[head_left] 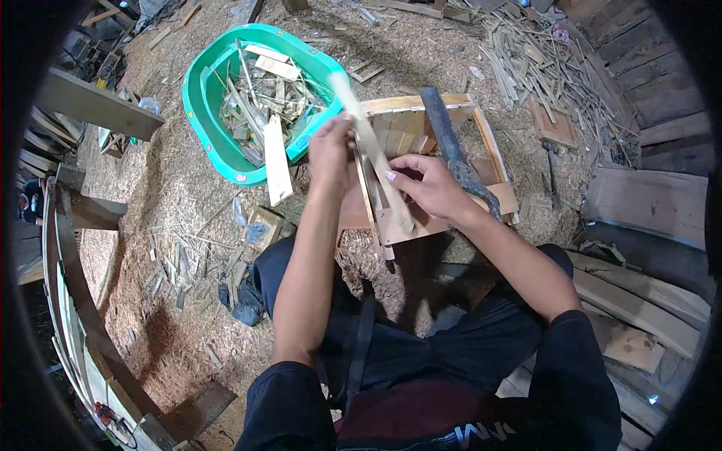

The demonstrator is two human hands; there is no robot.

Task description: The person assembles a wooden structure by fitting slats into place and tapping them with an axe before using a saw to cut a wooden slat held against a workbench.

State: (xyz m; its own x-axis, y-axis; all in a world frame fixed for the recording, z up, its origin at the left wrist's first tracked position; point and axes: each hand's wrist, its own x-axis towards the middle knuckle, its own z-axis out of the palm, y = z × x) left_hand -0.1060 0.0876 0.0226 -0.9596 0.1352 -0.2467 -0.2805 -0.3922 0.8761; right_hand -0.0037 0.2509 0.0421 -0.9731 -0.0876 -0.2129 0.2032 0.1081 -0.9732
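A long pale wooden strip (368, 143) lies slantwise between my hands, its upper end blurred. My left hand (332, 149) is closed on it from the left side. Lower down, my right hand (430, 185) pinches the same strip between thumb and fingers. Beneath and behind them sits a curved wooden frame (421, 102) with slats inside. A dark long tool or bar (445, 128) lies across the frame, near my right hand. The frame's near edge is a flat board (425, 228) just below the strip.
A green tub (197, 113) full of wood scraps stands at the upper left, a pale board (276, 161) leaning over its rim. Thin offcuts (519, 60) are piled at the upper right. Planks (639, 301) lie at right; curved boards (83, 301) stand at left. Sawdust covers the floor.
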